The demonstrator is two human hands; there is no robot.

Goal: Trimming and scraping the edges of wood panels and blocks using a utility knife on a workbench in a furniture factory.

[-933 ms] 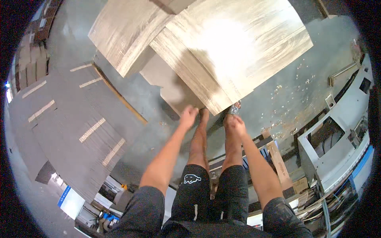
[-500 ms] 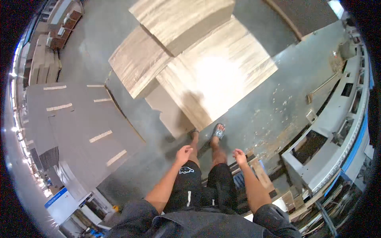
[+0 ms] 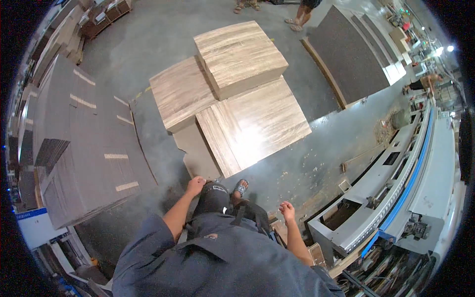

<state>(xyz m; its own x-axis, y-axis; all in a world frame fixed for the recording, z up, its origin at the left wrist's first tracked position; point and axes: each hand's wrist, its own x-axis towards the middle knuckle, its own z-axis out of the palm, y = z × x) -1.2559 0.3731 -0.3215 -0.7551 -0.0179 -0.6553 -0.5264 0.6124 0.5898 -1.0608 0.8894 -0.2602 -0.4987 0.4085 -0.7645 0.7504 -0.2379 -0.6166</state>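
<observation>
My left hand [image 3: 196, 185] hangs in front of my left thigh, its fingers loosely bent and holding nothing visible. Out to the right, my right hand [image 3: 287, 210] is empty too, with its fingers a little apart. Neither touches anything that I can see. Ahead of my feet are several stacks of wood-grain panels: a tall far stack [image 3: 242, 52], a left stack [image 3: 183, 91] and a wide near stack [image 3: 262, 116]. A plain brown sheet [image 3: 198, 148] lies low beside the near stack, closest to my left hand.
Grey-brown cardboard piles [image 3: 94, 143] stand on the left. A long grey machine [image 3: 366, 198] with a blue rail runs along the right. Another dark sheet stack [image 3: 341, 59] is at the far right. Legs of other people [image 3: 299, 20] show at the top. Chips litter the floor.
My view has tilted up and shifted, so the panel stacks look smaller and other people's legs have come in. I have stepped, and my hands have swung slightly, still empty.
</observation>
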